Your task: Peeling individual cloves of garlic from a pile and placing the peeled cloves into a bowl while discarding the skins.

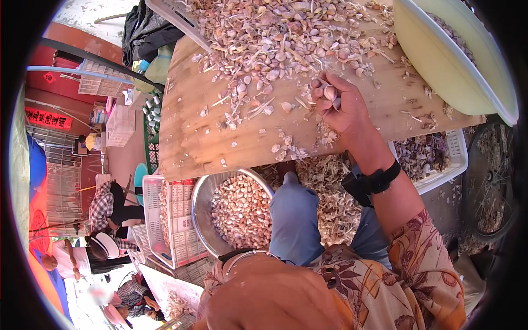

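Note:
My right hand [343,108], palm partly up and fingers curled around several garlic cloves [330,93], is just over the near part of a wooden table [198,136]. A black band with a dark device is on that wrist. Beyond the hand lies a large heap of loose garlic cloves [272,45] mixed with dry skins and stalk pieces. My left hand [268,288] seems raised very close to the camera at the bottom, a bracelet and black strap at its wrist; its fingers are hidden. Below the table edge, a metal bowl [197,206] holds many cloves.
A pale yellow basin [437,62] stands tilted at the table's right. White plastic crates [458,165] [154,206] stand below on both sides. Garlic waste [336,202] covers the ground by my legs. A bicycle-type wheel [489,177] is at right. Several people [99,206] are at left.

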A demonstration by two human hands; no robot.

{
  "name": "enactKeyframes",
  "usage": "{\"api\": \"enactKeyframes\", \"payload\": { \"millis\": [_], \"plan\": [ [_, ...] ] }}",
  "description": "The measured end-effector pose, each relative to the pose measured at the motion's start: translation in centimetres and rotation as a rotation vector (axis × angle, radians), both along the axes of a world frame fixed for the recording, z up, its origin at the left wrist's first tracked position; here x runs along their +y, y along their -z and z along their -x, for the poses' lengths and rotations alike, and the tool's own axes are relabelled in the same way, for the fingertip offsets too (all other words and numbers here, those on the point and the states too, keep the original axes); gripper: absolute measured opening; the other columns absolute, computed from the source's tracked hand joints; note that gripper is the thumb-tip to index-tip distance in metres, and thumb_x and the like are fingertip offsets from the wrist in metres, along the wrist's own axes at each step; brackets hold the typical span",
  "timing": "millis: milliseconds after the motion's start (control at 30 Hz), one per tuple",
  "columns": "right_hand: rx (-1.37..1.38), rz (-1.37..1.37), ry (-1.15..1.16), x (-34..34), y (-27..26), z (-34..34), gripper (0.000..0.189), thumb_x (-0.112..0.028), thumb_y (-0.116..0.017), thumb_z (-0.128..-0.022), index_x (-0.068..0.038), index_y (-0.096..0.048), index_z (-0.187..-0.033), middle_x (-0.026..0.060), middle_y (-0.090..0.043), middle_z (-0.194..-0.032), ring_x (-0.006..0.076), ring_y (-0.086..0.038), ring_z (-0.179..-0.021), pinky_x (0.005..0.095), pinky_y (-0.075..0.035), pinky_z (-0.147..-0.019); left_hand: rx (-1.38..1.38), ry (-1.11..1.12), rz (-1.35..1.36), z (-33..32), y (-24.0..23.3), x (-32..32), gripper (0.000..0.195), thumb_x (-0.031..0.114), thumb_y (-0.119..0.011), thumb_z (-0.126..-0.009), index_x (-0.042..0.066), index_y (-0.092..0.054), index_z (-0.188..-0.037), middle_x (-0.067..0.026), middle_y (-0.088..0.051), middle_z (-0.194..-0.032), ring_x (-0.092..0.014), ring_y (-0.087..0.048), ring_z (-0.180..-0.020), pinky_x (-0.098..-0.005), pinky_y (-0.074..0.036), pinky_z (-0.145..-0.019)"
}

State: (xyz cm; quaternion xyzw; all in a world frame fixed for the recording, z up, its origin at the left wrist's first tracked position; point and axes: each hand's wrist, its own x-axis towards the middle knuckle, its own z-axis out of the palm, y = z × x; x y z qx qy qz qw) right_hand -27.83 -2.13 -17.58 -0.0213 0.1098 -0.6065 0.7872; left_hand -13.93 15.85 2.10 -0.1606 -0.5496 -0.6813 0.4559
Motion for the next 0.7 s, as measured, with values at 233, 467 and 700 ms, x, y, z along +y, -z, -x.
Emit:
{"api": "enactKeyframes", "payload": {
  "millis": [233, 467, 700],
  "plan": [
    [0.285, 0.309, 0.054, 2.9, -3.2, -4.6, 0.023, -0.023, -0.059, -0.09, -0.004, -0.057, -0.102, 0.0066, -0.058, -0.094, 0.0139, -0.053, -0.079, 0.0238, -0.041, -0.054, -0.122, -0.296, -0.054, -1.8, -1.9, 3.1, 0.023, -0.006, -0.052, -0.079, 0.005, -0.055, -0.059, -0.006, -0.057, -0.061, -0.015, -0.055, -0.045, -0.0221, -0.045, -0.041],
    [1.068, 1.034, 0.276, 6.8, -1.1, -16.7, 0.026, -0.027, -0.061, -0.087, -0.004, -0.065, -0.098, 0.0084, -0.063, -0.096, 0.0216, -0.06, -0.08, 0.0318, -0.049, -0.073, -0.121, -1.024, -0.28, -0.1, -2.5, 8.4, 0.031, -0.008, -0.053, -0.079, 0.01, -0.05, -0.054, -0.0003, -0.056, -0.057, -0.01, -0.052, -0.041, -0.0207, -0.043, -0.04],
    [2.115, 0.637, 0.479, -0.3, -0.9, -7.8, 0.02, -0.009, -0.06, -0.08, -0.001, -0.064, -0.097, 0.0172, -0.061, -0.097, 0.0345, -0.061, -0.086, 0.042, -0.049, -0.075, -0.089, -0.707, 0.062, -9.1, 0.8, 4.2, 0.012, -0.003, -0.067, -0.079, 0.001, -0.056, -0.082, -0.0143, -0.054, -0.084, -0.016, -0.055, -0.056, -0.0242, -0.05, -0.046]
  ]
}}
